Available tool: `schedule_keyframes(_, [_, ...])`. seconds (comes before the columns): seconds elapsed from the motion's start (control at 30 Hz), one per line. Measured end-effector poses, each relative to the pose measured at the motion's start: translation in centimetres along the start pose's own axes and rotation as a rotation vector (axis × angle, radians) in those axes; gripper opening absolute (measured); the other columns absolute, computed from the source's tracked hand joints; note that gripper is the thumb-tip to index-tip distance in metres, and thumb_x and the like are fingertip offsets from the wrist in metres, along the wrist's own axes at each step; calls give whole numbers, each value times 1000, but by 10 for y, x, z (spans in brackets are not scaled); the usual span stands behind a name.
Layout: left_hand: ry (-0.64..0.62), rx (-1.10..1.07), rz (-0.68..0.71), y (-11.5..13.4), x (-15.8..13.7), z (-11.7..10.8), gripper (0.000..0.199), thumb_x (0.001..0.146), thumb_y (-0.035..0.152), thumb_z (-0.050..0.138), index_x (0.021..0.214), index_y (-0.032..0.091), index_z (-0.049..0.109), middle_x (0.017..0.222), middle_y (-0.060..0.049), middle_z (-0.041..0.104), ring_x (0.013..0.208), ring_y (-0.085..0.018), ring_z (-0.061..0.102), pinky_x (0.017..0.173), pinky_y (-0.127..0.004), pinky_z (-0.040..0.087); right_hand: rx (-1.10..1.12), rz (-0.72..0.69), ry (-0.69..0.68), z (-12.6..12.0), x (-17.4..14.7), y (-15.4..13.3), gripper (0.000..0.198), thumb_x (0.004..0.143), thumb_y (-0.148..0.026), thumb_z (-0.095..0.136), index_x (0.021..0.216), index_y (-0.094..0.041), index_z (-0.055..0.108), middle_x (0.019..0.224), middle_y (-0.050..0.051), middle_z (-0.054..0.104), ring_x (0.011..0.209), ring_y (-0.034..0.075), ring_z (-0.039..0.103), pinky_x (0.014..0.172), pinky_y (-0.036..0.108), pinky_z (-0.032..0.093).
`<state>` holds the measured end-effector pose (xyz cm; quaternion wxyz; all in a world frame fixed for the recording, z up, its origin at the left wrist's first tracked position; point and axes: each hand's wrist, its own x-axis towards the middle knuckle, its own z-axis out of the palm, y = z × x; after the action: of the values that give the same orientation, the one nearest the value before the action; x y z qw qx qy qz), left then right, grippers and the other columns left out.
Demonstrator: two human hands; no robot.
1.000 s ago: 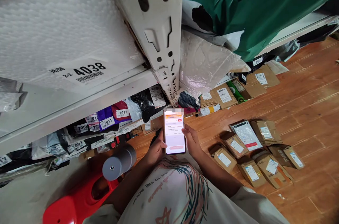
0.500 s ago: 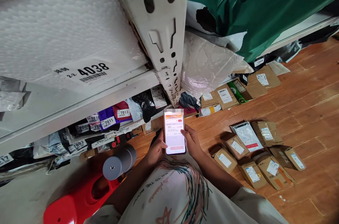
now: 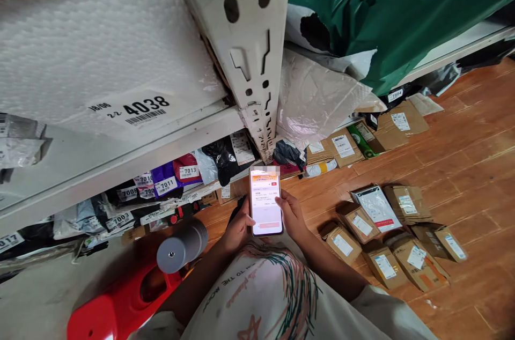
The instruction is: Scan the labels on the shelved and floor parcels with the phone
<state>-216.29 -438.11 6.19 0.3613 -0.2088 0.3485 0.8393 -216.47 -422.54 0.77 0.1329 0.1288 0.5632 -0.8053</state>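
A smartphone (image 3: 266, 214) with a lit, mostly white screen is held upright in front of my chest. My left hand (image 3: 240, 223) grips its left edge, the thumb near the lower corner of the screen. On the other side, my right hand (image 3: 291, 214) holds the right edge, with the thumb resting at the screen's side about halfway up. The fingers behind the phone are hidden. The screen's text is too small to read.
A white perforated shelf post (image 3: 257, 61) rises just ahead. Left of it, shelves carry labelled parcels (image 3: 167, 184) and a large white package (image 3: 100, 34). A green bag (image 3: 386, 13) hangs at right. Cardboard boxes (image 3: 385, 266) lie on the floor; a red plastic object (image 3: 96, 313) stands lower left.
The view has shifted very slightly. Both hands keep the same hold on the phone, and nothing was picked up or let go.
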Motion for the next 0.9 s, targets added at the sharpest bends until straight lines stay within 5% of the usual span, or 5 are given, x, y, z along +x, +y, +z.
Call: schedule_keyframes(0.9, [-13,-18,4,2,1,4,97,65,11,49,152,30,10,142,-7,52,114,-30,60,84,-43,57,25,-9,3,3,1,-8,28,87,-38,54,93,-18,72,82,4,71,69,20,60,62,28,45])
